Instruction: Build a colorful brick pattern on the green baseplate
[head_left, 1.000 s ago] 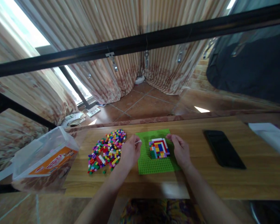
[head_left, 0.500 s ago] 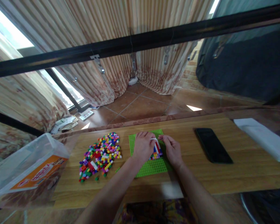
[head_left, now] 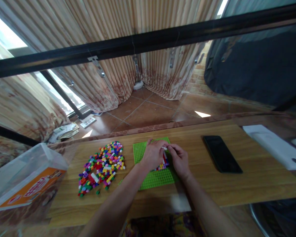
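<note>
A green studded baseplate (head_left: 158,179) lies on the table under both hands. On it is a low build of coloured bricks (head_left: 160,166), with white, red, blue, yellow and purple showing; my left hand covers much of it. My left hand (head_left: 153,154) is closed over the plate's upper middle, a small white brick (head_left: 165,148) at its fingertips. From the right, my right hand (head_left: 180,160) meets it there, thumb and forefinger pinched close by the white brick. Whether those right fingers hold a piece of their own is too small to tell.
Loose bricks (head_left: 102,168) are heaped left of the plate. A clear plastic tub (head_left: 49,158) with an orange label stands at the far left. To the right lie a black phone (head_left: 222,154) and a white object (head_left: 273,146). A dark metal bar (head_left: 150,42) crosses beyond the table.
My hands have come closer together, the right fingertips moving left to the white brick. The whole scene has shifted slightly left in view.
</note>
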Motion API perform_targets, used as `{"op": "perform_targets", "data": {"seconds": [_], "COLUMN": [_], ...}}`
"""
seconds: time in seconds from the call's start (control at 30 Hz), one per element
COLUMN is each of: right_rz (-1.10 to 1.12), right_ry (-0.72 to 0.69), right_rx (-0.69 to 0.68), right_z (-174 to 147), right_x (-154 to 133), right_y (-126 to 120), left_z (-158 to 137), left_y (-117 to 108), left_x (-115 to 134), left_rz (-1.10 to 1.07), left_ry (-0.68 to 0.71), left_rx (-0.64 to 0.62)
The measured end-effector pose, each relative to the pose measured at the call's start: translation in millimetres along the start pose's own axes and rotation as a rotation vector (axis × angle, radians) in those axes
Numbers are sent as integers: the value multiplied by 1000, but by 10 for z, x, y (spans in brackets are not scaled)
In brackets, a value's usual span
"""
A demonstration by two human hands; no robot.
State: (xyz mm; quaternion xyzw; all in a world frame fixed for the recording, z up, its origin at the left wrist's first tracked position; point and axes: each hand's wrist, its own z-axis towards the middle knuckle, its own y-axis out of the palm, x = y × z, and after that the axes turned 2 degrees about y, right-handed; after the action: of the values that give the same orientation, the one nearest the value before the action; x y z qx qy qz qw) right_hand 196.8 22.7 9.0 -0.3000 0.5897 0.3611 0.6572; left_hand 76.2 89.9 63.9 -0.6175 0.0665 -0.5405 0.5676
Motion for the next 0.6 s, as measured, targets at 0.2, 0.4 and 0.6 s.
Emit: {"op": "perform_targets", "data": {"seconds": [0.2,0.4,0.6], "right_rz": [-19,-32,-139], "right_ry": [27,23,-8], "right_rx": [-27,-99,-126], "right_z": [-8,-10,1], "right_x": [15,19,67], "right_y": [-9,-22,-55], "left_z": [2,-7,-26], "left_y": [-32,-33,-50], "left_x": [-80,-107,-139], "left_rz": [-113,-101,-135], "left_ry": [18,30,21], "left_rx": [-53,-78,-95]}}
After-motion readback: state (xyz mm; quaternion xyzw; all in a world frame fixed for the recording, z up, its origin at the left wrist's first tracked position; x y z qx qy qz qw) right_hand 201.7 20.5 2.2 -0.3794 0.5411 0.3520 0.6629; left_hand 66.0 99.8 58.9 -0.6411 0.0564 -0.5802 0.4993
